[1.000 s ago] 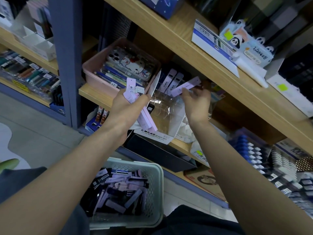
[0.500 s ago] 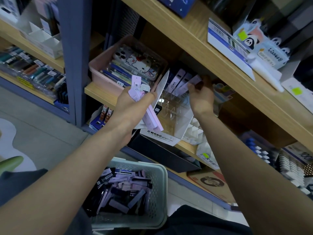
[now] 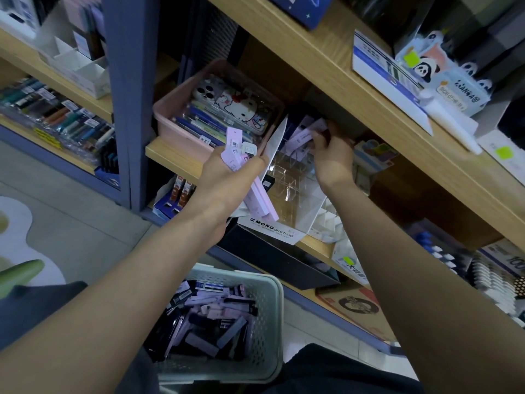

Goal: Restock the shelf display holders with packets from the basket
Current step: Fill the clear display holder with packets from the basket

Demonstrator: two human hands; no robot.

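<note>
A person restocks a stationery shelf. The left hand [image 3: 231,177] is clamped round a bundle of lilac packets [image 3: 260,200], held just in front of the clear display holder [image 3: 289,180]. The right hand [image 3: 333,160] reaches to the holder's back row and pinches 1 lilac packet [image 3: 305,135] between curled fingers, its far end among the packets standing there.

The job looks to be in its early part. Only the rear slots beyond the right hand show packets, and how many cannot be counted in the shadow. The clear compartments beneath and nearer than that hand appear empty. Below both forearms, the basket [image 3: 277,297] holds a deep heap of lilac and dark packets [image 3: 210,314], so most of the stock seems not yet shelved.

Room is tight above. The upper shelf board [image 3: 326,61] runs close over the right hand's knuckles, leaving little height to tip a packet upright into the back row. The holder's white side panel [image 3: 277,140] stands between the 2 hands, touching or nearly touching the left thumb. Just beyond the left hand's fingertips sits a pink tray [image 3: 164,115] of cases and pens, close enough that the bundle's top ends overlap it in view. Toward the person, and down to the basket, the way is open for both arms.
</note>
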